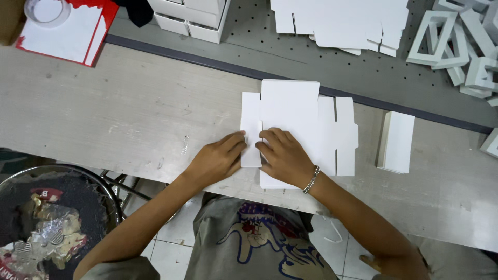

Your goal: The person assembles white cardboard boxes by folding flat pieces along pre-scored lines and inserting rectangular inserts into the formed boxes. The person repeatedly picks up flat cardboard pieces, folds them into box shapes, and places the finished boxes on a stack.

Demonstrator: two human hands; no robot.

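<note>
I see a stack of white cards on the desk at three o'clock of my work, flat die-cut sheets at twelve, foam frames at two. Nothing blocks my hands. My left hand and right hand lie palm-down, fingers flat, pressing the white die-cut box blank at desk centre, gripping nothing.

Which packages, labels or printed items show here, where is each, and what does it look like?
Flat box blank: white die-cut card, table centre, under left hand and right hand.
Card stack: white, rectangular, right of it.
Folded boxes: white, top centre.
Blank pile: white, top.
Red-and-white sheet: top left.
</note>
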